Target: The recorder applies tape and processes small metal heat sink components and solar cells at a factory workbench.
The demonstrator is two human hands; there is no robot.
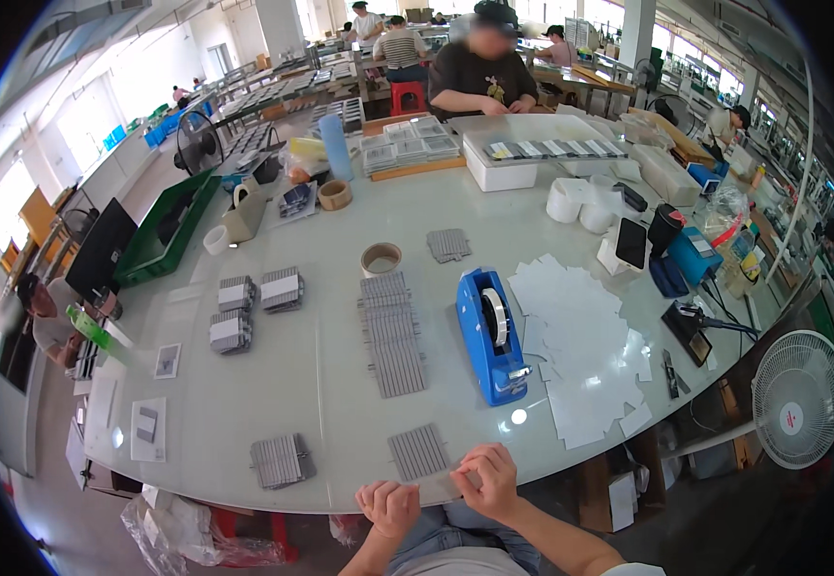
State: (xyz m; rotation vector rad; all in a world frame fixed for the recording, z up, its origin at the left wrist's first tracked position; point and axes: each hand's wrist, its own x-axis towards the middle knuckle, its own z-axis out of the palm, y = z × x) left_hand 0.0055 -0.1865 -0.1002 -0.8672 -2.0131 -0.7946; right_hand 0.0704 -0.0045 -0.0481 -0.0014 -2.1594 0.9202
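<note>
My left hand (390, 508) is at the front edge of the table, its fingers curled closed. Close by, my right hand (487, 480) is closed too, thumb pressed to the fingers. Whatever either one pinches is too small to make out. Just beyond them lies a flat grey slatted panel (418, 452), near the right hand's fingertips. To its left is a small stack of similar grey panels (278, 461). Farther in, a long overlapping row of grey panels (393, 336) runs away from me. Right of that row stands a blue tape dispenser (482, 355) with a roll of clear tape.
Loose white paper sheets (580, 355) cover the right side. Banded grey stacks (232, 330) sit left of the row, with a tape roll (381, 258) at its far end. A phone (632, 243) stands at right, a fan (797, 398) beyond the edge. A co-worker (484, 72) sits opposite.
</note>
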